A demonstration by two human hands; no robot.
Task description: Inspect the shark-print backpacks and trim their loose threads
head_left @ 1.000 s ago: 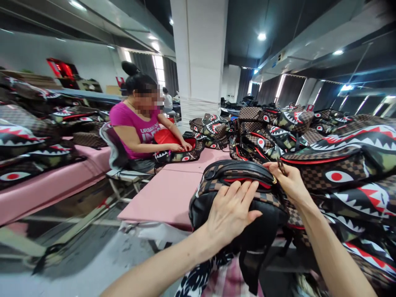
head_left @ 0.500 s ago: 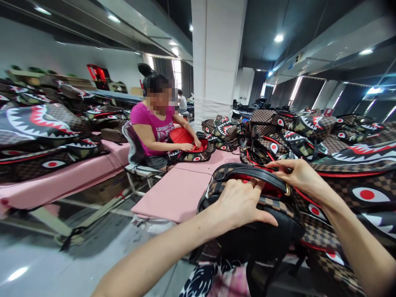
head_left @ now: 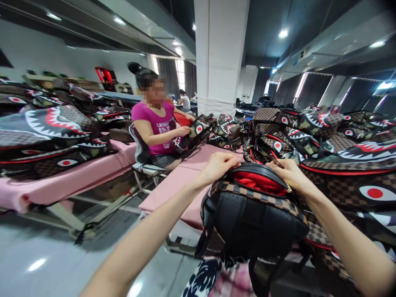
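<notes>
A black backpack with brown checkered trim and a red lining stands in front of me against the edge of the pink table. Its top is open, so the red inside shows. My left hand grips the far left rim of that opening. On the right rim my right hand pinches the edge, near a small gold zipper pull. Both forearms reach across the bag from below.
Piles of shark-mouth backpacks fill the table to my right, and more lie on the pink bench at left. A seated person in a pink shirt handles another bag. A white pillar stands behind.
My left hand has left the bag's black back panel and moved up to the far rim. The opening is now wider, showing more red lining. The seated person has lifted their bag.
</notes>
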